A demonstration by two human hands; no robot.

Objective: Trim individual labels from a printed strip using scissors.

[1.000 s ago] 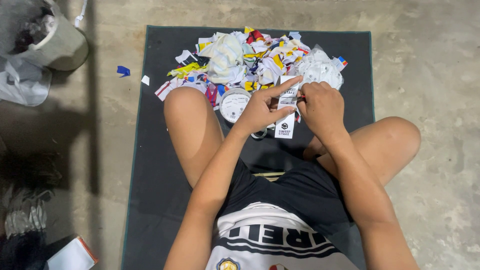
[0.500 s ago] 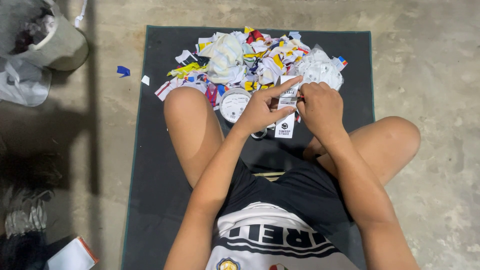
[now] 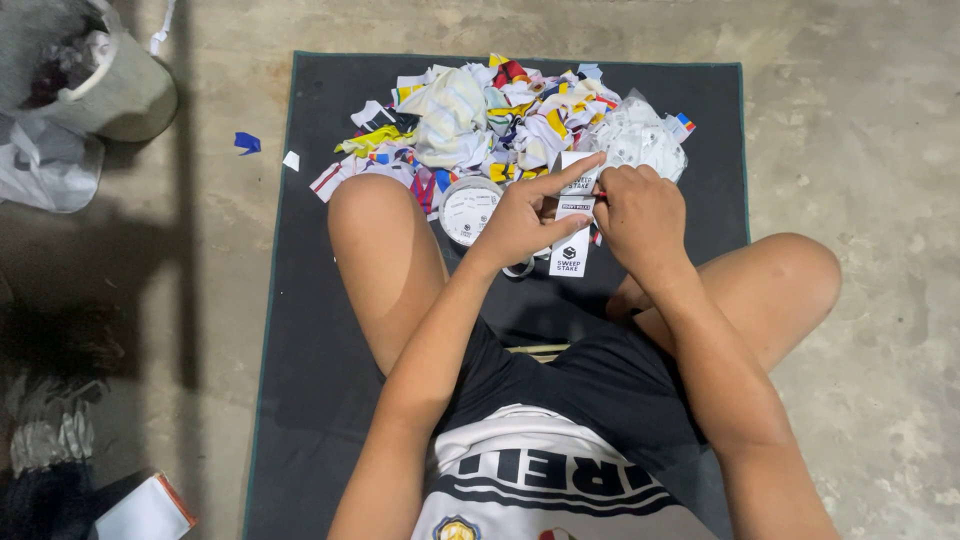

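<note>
A long white label strip (image 3: pixel 572 218) with black bands is held upright between both hands, a round white printed disc (image 3: pixel 468 208) lies left, and torn multicoloured wrappers (image 3: pixel 500 115) are heaped behind.

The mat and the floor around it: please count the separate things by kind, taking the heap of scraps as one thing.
Dark mat: 1
Heap of colourful scraps: 1
White strip held by left hand and right hand, strip: 1
Round white roll: 1
Grey bucket: 1
Loose scraps on the floor, blue and white: 2
Total: 7
</note>
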